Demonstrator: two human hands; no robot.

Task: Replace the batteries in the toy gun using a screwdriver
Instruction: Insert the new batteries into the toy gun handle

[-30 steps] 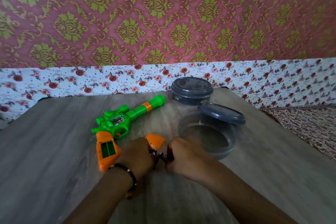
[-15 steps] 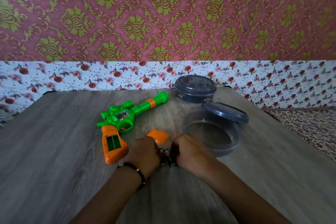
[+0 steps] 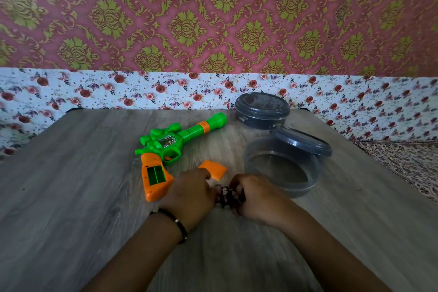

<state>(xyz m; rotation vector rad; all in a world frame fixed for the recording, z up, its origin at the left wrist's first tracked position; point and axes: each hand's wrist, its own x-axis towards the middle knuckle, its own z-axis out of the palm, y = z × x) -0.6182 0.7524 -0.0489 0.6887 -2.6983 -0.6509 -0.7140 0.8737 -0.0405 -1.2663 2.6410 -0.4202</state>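
Wooden table (image 3: 71, 197) | batteries (image 3: 226, 194) between both grips | toy gun (image 3: 166, 147) left

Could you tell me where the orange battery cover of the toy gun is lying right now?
In the head view the orange battery cover lies loose on the table, right of the toy gun grip, just beyond the left hand.

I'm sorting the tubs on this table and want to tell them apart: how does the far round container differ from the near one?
The far container has its lid seated flat on top; the near container is open, its grey lid tilted, propped on the back rim. The far container looks dark through its wall; the near container's wall is clear and it looks empty. The far one sits by the table's back edge, the near one beside the right hand. Both are round and plastic.
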